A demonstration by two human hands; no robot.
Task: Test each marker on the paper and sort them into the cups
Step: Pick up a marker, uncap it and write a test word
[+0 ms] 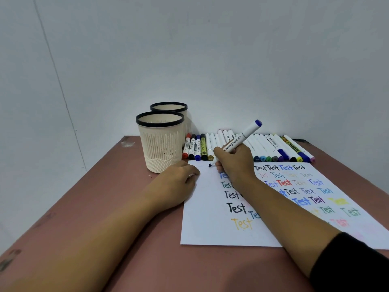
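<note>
The right hand (233, 163) grips a white-barrelled marker (242, 140) in a writing hold at the centre of the frame. Fingers wrap the lower barrel, the blue tip touches the top left corner of the paper (206, 224), and the blue-capped far end tilts up and to the right. A black sleeve (353, 264) covers that arm at the lower right.

The left hand (179, 182) rests on the paper's left edge, just left of the tip, with its fingers curled under. I cannot tell whether it holds anything.

The sheet is flat, white and smooth, scattered with the word "Test" in black, blue, red, yellow and green, some strokes bold, some faint.

Above it, a row of markers (263, 146) lies side by side against the wall, mostly slim white tubes with coloured caps.

To the left of the row stand two round cream cups with black rims. The near cup (161, 148) is ribbed and slotted, and the far cup (168, 107) sits right behind it.

The table (105, 197) is matte reddish-brown, with pale scuffs.
</note>
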